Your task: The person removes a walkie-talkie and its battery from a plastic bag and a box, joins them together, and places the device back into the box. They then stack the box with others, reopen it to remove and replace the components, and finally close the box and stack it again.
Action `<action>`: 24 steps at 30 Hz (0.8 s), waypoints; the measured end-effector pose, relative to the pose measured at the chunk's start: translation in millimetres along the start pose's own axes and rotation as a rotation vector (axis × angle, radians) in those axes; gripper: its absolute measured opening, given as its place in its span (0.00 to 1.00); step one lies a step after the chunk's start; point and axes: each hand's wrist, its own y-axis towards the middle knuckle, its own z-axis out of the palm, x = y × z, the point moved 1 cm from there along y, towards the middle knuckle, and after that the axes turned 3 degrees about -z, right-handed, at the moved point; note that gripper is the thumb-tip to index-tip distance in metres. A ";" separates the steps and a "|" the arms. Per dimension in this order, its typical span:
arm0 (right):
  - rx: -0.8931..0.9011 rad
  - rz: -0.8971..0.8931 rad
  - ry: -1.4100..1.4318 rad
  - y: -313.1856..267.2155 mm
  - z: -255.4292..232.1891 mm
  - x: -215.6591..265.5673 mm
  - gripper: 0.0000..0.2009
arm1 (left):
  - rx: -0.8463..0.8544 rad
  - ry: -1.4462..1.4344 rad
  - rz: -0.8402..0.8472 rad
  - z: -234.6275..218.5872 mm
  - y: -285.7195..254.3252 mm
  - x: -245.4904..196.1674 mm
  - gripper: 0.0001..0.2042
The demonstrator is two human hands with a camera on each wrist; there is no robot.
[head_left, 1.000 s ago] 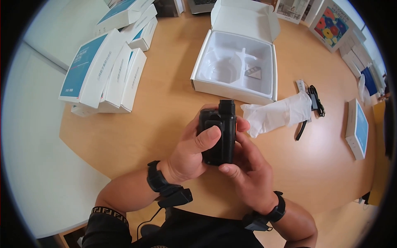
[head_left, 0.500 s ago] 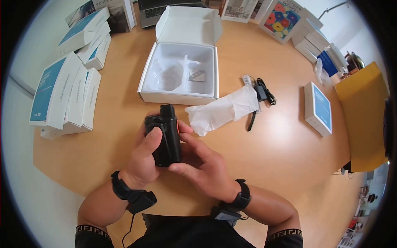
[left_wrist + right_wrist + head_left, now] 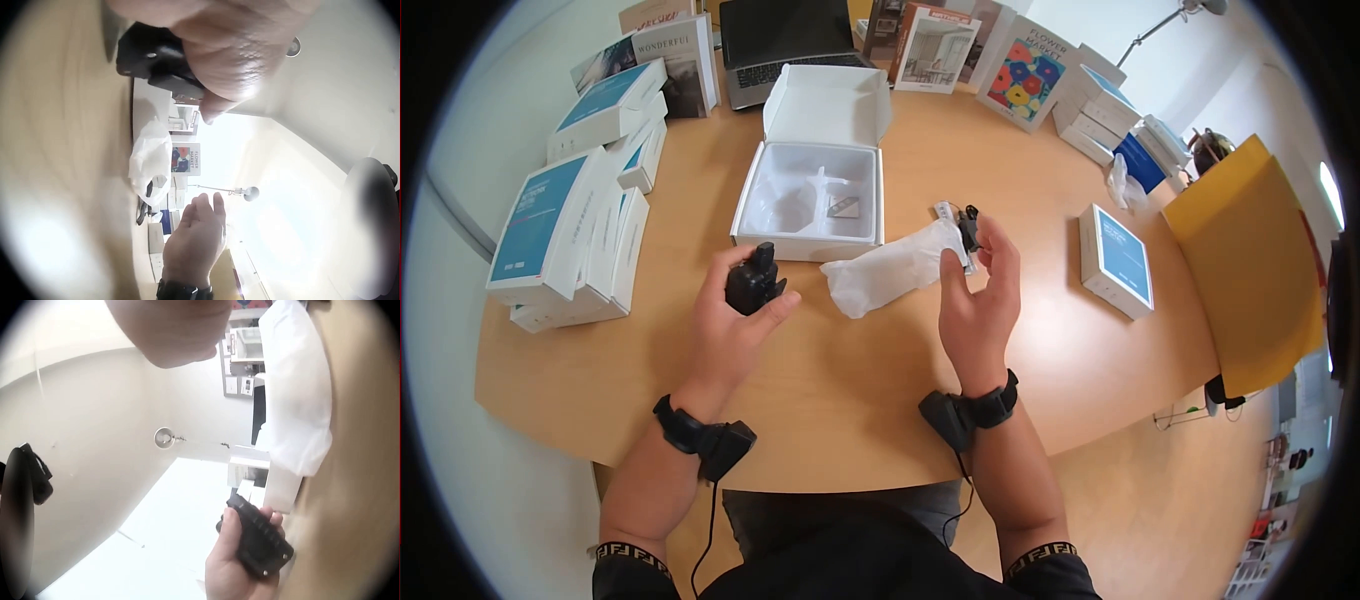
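Observation:
My left hand (image 3: 725,335) grips a black handheld radio (image 3: 752,285) in front of the white box, fingers round one side and thumb at the other. The right wrist view shows the body of the radio (image 3: 262,547) with ridges along its side and two small screws at its end. My right hand (image 3: 983,310) is raised off to the right with fingers extended, holding nothing. In the head view it overlaps the white pouch (image 3: 885,278) and a black cable with adapter (image 3: 969,228) behind.
The white box (image 3: 795,246) stands with its lid up, showing a moulded tray and a small part inside. White-and-blue boxes (image 3: 540,215) are stacked at left; another such box (image 3: 1120,262) stands at right. A laptop (image 3: 785,40) and several books (image 3: 1022,75) line the back.
My right hand has let go of the radio and moved away to the right. The left hand still holds the radio, now turned. The head view has shifted, showing more of the back.

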 end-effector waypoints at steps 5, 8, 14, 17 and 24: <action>0.129 0.050 -0.240 -8.7 12.0 -25.6 0.31 | -0.034 0.354 0.119 0.6 -2.2 -7.1 0.30; 0.188 0.185 -0.220 -8.5 10.0 -19.1 0.33 | -0.019 0.501 0.231 2.4 -3.1 -2.6 0.31; 0.165 0.381 0.021 -8.1 7.6 -14.8 0.28 | -0.004 0.550 0.246 7.0 -9.2 -10.5 0.31; 0.011 0.427 0.349 -9.9 9.4 -15.0 0.21 | 0.029 0.654 0.148 10.9 -16.5 -27.1 0.28; -0.256 0.390 0.625 -6.7 5.8 -10.1 0.11 | 0.068 0.728 0.241 5.2 -15.8 -14.7 0.28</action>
